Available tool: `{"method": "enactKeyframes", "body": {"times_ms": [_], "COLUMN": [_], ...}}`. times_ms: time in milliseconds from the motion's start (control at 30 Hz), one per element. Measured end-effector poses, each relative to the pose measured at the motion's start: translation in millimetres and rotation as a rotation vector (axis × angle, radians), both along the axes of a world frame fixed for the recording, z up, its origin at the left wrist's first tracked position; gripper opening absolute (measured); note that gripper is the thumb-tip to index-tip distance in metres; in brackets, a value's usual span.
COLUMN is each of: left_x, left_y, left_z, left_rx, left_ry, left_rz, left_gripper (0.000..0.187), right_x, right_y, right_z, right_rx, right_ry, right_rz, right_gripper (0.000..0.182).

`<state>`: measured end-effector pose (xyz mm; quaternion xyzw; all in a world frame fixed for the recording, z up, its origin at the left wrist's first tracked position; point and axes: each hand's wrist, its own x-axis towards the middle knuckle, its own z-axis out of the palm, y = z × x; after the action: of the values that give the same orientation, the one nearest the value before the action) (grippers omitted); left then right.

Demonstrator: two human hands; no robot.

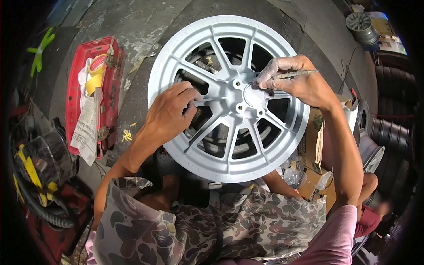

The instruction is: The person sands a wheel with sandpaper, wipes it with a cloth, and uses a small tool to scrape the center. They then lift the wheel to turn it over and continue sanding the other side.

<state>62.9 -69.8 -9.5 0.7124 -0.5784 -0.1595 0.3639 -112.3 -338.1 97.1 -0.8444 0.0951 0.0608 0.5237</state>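
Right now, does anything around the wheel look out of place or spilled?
Yes: small yellow scraps lie loose on the floor beside the red box, looking like stray litter.

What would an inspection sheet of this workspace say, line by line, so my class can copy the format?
Surface: ground scuffed and stained; yellow scraps on it.
Job's things: pale grey multi-spoke wheel; slim tool.
Clutter: open red box holding tape and newspaper; cardboard right of the wheel.
Hands: left hand curled at a spoke, grip unclear; right hand holding the tool at the hub.
Cables: thin cords near the box; plugs, nothing seen.
Surroundings: corrugated hose at left; spare wheel and another person at right.
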Motion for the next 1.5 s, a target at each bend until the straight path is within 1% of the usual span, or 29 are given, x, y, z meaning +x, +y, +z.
{"method": "enactKeyframes", "body": {"times_ms": [267,467,533,733,767,833,967,1067,1133,1167,1233,1333,1467,1500], "left_x": [1,0,1,1,1,1,1,1,1,1,1,1,1,1], "left_y": [0,0,0,1,1,0,0,1,0,0,0,0,1,1], "left_z": [-1,1,0,0,0,-1,-1,0,0,0,0,1,-1,-1], "left_rx": [-0.008,0.005,0.011,0.015,0.015,0.009,0.005,0.0,0.003,0.0,-0.002,0.002,-0.02,-0.009], "left_ry": [-0.002,-0.005,0.002,0.001,0.003,-0.003,0.002,0.004,-0.002,0.0,-0.001,0.007,-0.001,0.005], "left_rz": [-0.005,-0.006,-0.011,-0.006,-0.007,-0.008,-0.006,-0.01,-0.012,-0.013,-0.01,-0.01,-0.016,-0.012], "left_gripper": [0.014,0.015,0.015,0.016,0.016,0.016,0.016,0.017,0.017,0.017,0.017,0.016,0.016,0.016], "right_x": [-3,-10,-10,-17,-18,-23,-27,-33,-37,-39,-41,-44,-44,-45], "right_y": [5,4,7,18,18,20,26,29,34,35,38,46,55,58], "right_z": [2,-6,-3,6,5,-1,-4,-9,-13,-14,-14,-11,-12,-7], "right_rx": [-0.07,-0.06,-0.153,-0.252,-0.253,-0.13,-0.15,-0.226,-0.137,-0.139,-0.225,-0.279,-0.283,-0.331], "right_ry": [0.015,-0.068,-0.059,-0.004,-0.002,0.017,-0.008,-0.06,-0.095,-0.094,-0.06,-0.087,-0.116,-0.055], "right_rz": [-0.027,-0.085,-0.078,-0.176,-0.178,-0.266,-0.298,-0.281,-0.377,-0.378,-0.409,-0.437,-0.47,-0.484], "right_gripper": [0.007,0.007,0.005,0.004,0.004,0.005,0.006,0.005,0.005,0.005,0.007,0.009,0.009,0.008]}}
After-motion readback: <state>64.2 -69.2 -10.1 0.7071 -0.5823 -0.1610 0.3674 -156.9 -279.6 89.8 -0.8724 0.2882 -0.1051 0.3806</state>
